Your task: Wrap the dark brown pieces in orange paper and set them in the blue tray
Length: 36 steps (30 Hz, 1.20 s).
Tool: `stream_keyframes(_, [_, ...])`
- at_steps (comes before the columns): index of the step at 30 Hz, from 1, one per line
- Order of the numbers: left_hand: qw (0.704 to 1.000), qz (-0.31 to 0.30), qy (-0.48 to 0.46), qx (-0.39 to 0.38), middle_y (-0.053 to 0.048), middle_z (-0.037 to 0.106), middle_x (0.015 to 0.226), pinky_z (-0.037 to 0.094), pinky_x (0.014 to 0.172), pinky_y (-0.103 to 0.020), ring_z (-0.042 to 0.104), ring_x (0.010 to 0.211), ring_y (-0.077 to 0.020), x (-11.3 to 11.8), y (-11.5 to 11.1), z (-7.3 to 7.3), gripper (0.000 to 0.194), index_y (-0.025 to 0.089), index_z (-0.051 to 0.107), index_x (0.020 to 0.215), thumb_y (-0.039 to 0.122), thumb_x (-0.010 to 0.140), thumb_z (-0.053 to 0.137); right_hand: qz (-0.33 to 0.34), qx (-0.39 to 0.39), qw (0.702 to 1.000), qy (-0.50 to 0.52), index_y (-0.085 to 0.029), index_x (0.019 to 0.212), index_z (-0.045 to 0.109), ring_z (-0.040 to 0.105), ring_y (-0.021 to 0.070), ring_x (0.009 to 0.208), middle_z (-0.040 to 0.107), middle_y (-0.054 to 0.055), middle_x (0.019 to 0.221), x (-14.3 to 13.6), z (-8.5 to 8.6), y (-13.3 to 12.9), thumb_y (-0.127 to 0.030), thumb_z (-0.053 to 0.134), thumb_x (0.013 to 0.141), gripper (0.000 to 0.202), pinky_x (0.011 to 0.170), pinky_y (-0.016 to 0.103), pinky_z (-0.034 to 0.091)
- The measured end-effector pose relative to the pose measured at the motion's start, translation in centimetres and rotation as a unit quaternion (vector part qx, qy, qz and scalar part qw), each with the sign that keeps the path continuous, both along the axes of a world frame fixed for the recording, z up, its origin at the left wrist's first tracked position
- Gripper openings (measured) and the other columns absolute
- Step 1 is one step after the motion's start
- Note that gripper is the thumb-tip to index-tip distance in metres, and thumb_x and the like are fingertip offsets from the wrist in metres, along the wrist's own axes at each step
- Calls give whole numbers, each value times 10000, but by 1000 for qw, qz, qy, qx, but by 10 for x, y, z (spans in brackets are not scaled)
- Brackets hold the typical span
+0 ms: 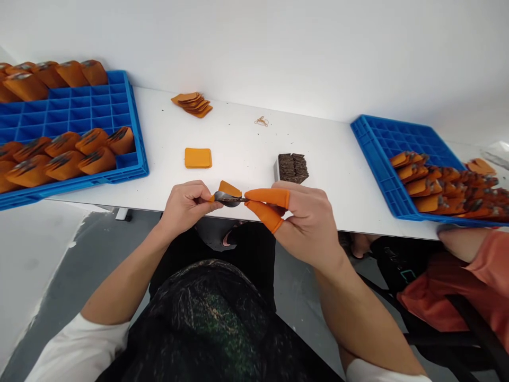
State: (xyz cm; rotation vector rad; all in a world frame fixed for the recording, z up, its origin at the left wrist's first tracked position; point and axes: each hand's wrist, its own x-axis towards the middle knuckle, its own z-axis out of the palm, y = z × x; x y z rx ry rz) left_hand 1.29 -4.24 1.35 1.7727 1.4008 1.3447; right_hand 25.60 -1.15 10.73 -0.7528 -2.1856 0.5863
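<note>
Left hand pinches one end of an orange-and-grey folded piece, right hand grips the other through orange finger cots, presumably steadying it between them.

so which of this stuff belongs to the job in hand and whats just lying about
Likely job things:
held orange piece
small orange stack
fanned orange pile
dark brown strips
orange finger covers
left blue tray

Seemingly lying about:
tangled pale loops
dark specks
</note>
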Motion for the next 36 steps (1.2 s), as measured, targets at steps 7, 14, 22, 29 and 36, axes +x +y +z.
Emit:
stream_keyframes(7, [998, 1, 53, 25, 2, 621, 666, 360, 525, -253, 514, 570, -108, 0, -1, 4, 271, 187, 662, 681, 264, 893, 812, -37, 184, 967, -170, -225, 580, 629, 381, 163, 610, 537, 27, 609, -7, -8, -5, -100, 618, 932, 373, 581, 348, 281])
stream_keyframes(14, [975, 39, 187, 118, -55, 766, 839, 483, 644, -281, 657, 725, -162, -2, -6, -1, 123, 203, 795, 858, 196, 950, 715, -39, 235, 935, -263, -212, 589, 590, 365, 174, 635, 519, 34, 603, -17, -14, -4, -1, 563, 845, 333, 608, 373, 209])
stream_keyframes(22, [987, -1, 141, 78, -45, 742, 811, 479, 617, -271, 627, 663, -142, -9, -9, 6, 135, 194, 787, 857, 274, 965, 768, -55, 94, 983, -150, -206, 867, 792, 465, 177, 653, 598, 35, 689, 2, -21, 3, -212, 620, 995, 215, 608, 349, 345])
stream_keyframes(29, [995, -37, 76, 60, -19, 710, 781, 446, 576, -247, 607, 632, -120, -10, -9, 11, 156, 193, 774, 825, 293, 937, 815, -25, -219, 975, 37, -231, 1049, 834, 530, 112, 634, 687, -15, 772, -1, -49, 18, -353, 766, 919, 191, 576, 273, 425])
stream_keyframes(36, [997, -22, 39, 67, 20, 677, 709, 439, 572, -215, 578, 595, -94, -8, -11, 11, 185, 183, 745, 836, 300, 889, 878, -26, -223, 967, 119, -242, 906, 830, 602, 137, 695, 748, 11, 806, -11, -64, 18, -299, 749, 923, 101, 612, 290, 460])
